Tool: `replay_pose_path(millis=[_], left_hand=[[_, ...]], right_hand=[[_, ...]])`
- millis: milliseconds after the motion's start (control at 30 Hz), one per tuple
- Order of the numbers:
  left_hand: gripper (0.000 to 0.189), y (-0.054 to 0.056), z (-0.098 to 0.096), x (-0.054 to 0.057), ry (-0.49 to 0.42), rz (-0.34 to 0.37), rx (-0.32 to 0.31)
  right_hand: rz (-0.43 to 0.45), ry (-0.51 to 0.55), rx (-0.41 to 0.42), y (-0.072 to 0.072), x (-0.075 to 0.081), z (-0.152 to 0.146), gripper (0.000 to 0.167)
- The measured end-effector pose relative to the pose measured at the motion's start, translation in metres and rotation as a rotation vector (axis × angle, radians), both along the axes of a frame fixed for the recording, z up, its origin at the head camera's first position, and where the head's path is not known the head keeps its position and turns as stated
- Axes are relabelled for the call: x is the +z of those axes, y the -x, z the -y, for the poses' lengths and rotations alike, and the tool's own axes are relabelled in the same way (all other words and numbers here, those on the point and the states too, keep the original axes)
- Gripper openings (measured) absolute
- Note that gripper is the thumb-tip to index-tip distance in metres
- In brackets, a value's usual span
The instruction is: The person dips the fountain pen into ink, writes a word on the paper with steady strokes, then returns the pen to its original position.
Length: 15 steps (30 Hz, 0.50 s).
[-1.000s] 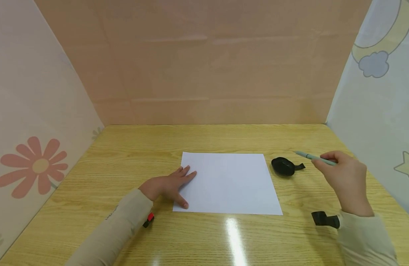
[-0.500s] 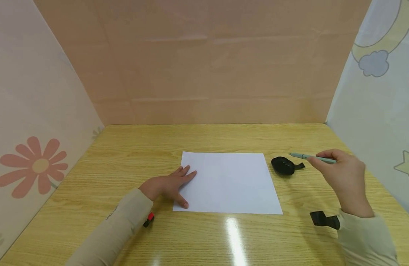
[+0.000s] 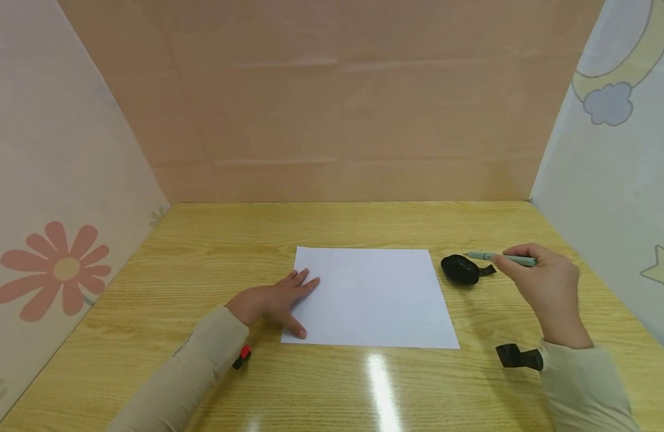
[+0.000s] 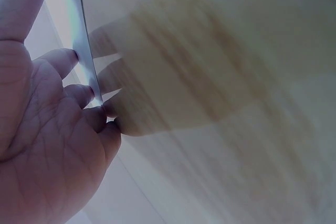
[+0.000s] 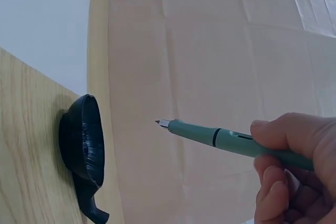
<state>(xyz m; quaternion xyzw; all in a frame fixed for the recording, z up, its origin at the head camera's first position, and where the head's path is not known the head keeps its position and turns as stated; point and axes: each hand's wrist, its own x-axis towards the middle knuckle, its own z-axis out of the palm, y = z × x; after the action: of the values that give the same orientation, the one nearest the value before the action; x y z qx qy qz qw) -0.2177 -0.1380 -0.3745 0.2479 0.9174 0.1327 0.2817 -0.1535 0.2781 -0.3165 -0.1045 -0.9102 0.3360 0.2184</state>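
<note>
A white sheet of paper (image 3: 372, 297) lies on the wooden table. My left hand (image 3: 280, 303) rests on its left edge with fingers spread and thumb at the near left corner. The left wrist view shows that hand's palm (image 4: 47, 129) and fingertips at the paper's edge. My right hand (image 3: 547, 279) pinches a slim green pen (image 5: 199, 132) between thumb and fingers, its metal tip bare and pointing left. The pen tip hangs above and just behind a small black oval dish (image 3: 460, 270) with a short bent tail, which sits right of the paper.
The wooden table (image 3: 342, 225) ends at a tan backdrop (image 3: 337, 120). Pale walls with printed flowers (image 3: 66, 270) and a moon (image 3: 628, 60) flank it. A black strap piece (image 3: 517, 357) sticks out from the right sleeve, and a red-and-black one (image 3: 242, 356) shows by the left.
My right hand has moved left with the pen, whose tip has come from right of the black dish to over its far side. The left hand and paper stay put.
</note>
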Motion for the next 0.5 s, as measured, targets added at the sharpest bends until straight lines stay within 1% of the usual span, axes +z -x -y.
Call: replay_pose_path(millis=[100,233,333,500], left_hand=[[0.107,0.0,0.001,0.001,-0.007,0.0,-0.002],[0.107,0.0,0.001,0.002,-0.01,-0.001,-0.002],[0.107,0.0,0.0,0.002,-0.012,0.001,-0.001],[0.107,-0.001,-0.001,0.002,-0.005,0.006,0.003]], right_hand=[[0.004,0.031,0.012,0.003,-0.002,0.0,0.028],[0.052,0.044,0.037,0.009,-0.007,-0.001,0.03],[0.085,0.023,0.05,0.015,-0.011,-0.001,0.031],[0.106,-0.035,0.07,0.022,-0.015,-0.001,0.032]])
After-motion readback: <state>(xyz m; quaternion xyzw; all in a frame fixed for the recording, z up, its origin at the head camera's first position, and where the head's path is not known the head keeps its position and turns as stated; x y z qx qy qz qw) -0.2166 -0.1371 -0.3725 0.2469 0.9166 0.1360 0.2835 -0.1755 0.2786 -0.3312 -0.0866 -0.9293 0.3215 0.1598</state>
